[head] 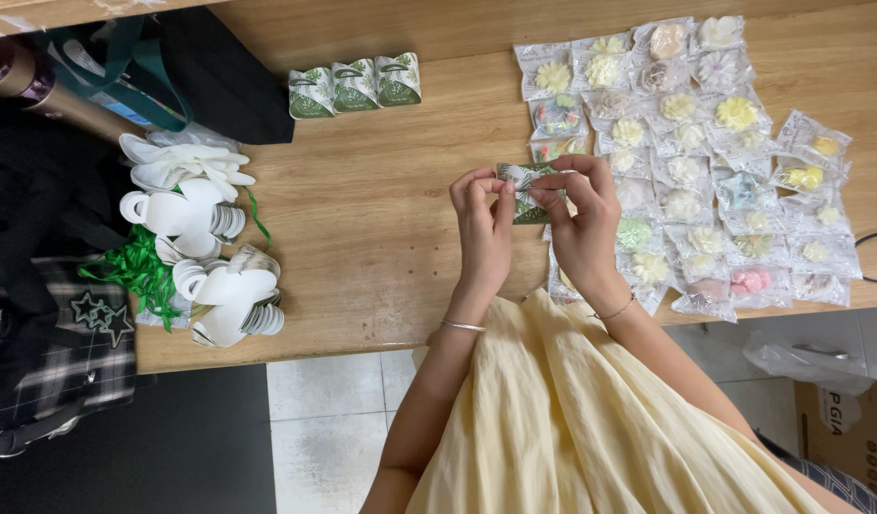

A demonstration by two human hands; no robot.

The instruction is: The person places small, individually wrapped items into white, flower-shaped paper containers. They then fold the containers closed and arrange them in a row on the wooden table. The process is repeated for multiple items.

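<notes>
While both hands' fingers (508, 190) pinch it, small green-patterned box (528, 193) between them, above wooden table (381, 209)

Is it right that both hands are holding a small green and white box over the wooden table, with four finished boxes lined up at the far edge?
Not quite. The head view shows three finished boxes lined up at the far edge, not four. The rest holds: the left hand and the right hand both hold a small green and white box over the wooden table.
</notes>
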